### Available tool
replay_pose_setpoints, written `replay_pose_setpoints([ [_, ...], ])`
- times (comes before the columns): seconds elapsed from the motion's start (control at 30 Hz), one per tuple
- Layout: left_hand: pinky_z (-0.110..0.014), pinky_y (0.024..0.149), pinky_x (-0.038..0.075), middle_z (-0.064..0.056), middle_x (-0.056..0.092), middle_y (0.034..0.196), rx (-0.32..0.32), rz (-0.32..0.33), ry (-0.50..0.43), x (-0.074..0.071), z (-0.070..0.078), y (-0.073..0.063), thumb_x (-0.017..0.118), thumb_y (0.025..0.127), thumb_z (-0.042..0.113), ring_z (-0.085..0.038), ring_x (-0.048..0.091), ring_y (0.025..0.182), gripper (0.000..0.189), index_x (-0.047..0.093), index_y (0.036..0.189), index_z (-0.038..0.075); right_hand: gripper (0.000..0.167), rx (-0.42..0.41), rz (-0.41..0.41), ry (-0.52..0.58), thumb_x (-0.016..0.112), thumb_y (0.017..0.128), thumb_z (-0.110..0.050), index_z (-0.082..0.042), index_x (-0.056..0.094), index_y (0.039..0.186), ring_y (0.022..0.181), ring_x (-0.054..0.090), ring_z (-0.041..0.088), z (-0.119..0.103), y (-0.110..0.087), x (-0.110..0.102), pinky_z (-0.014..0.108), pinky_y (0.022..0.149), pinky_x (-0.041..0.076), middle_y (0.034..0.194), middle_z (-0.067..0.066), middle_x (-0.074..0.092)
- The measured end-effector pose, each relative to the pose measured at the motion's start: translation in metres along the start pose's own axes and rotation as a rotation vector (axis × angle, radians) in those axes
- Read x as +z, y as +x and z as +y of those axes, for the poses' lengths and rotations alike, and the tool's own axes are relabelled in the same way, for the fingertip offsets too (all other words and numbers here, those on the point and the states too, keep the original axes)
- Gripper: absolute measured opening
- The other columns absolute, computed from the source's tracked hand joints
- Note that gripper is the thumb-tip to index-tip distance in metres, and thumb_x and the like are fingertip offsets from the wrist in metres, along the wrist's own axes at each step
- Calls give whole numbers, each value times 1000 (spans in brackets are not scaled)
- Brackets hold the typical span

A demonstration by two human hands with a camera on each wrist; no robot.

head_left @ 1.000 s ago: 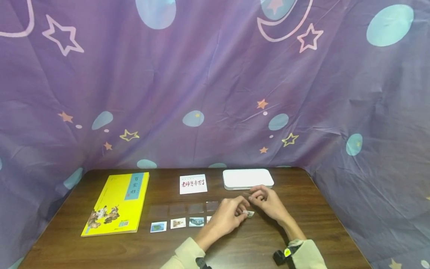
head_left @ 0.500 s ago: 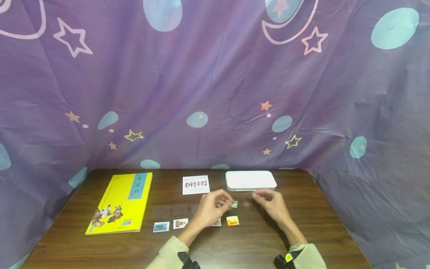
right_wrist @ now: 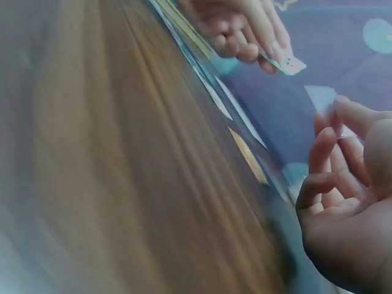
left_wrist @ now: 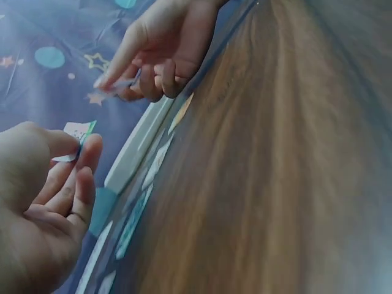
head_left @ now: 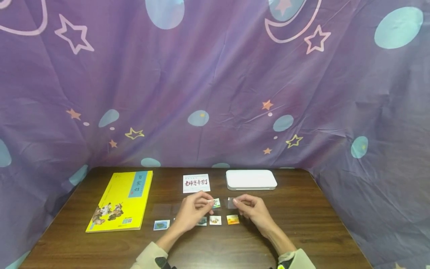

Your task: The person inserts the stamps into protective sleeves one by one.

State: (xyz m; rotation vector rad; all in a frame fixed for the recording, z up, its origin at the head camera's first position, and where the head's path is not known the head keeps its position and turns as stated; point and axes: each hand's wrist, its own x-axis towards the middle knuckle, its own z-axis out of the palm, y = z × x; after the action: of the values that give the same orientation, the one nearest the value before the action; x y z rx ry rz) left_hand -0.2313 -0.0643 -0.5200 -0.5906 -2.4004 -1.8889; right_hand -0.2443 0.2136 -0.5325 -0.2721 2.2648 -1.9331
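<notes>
My left hand [head_left: 193, 212] pinches a small stamp-like picture card [head_left: 216, 203] with a green edge between thumb and fingertips, held up off the table. Facing it, my right hand [head_left: 254, 210] pinches a small clear plastic sleeve [head_left: 231, 203]; in the right wrist view the sleeve [right_wrist: 320, 100] looks thin and see-through. A short gap separates card and sleeve. Below the hands lies a row of similar cards: a blue one [head_left: 161, 225], a white one with a small picture [head_left: 215, 220] and an orange one [head_left: 233, 219]. The left hand partly covers others in that row.
A yellow book [head_left: 117, 203] lies at the left of the brown table [head_left: 302, 224]. Toward the back are a white card with red writing [head_left: 196, 183] and a flat white case [head_left: 251, 179]. Faint clear sleeves [head_left: 162, 209] lie behind the card row.
My left hand has moved left, carrying the green-edged card. My right hand has come left with the sleeve, now near the card. The orange card, hidden at first, shows in the row.
</notes>
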Motion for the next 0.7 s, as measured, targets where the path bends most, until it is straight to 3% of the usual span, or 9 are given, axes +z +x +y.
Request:
replay_pose_setpoints([
  [0.2, -25, 77, 67, -16, 83, 99, -55, 15, -67, -8, -5, -8, 78, 101, 17, -24, 81, 78, 18, 74, 114, 6, 32, 32, -71, 83, 75, 104, -27, 3, 72, 117, 66, 57, 6, 0, -5, 15, 17, 57, 42, 82, -6, 72],
  [0.57, -34, 72, 69, -11, 84, 100, -102, -18, -76, -9, -6, -12, 80, 100, 27, -20, 81, 78, 23, 76, 115, 10, 34, 1, -45, 86, 76, 103, -25, 5, 73, 118, 63, 57, 5, 3, -5, 15, 15, 55, 44, 90, 0, 77],
  [0.7, -33, 72, 69, -14, 84, 101, -90, -50, -96, -7, -9, -13, 79, 101, 27, -21, 82, 79, 22, 75, 115, 11, 36, -14, -44, 154, 78, 101, -20, 10, 71, 120, 66, 64, 6, 4, -5, 16, 16, 59, 54, 90, 5, 77],
])
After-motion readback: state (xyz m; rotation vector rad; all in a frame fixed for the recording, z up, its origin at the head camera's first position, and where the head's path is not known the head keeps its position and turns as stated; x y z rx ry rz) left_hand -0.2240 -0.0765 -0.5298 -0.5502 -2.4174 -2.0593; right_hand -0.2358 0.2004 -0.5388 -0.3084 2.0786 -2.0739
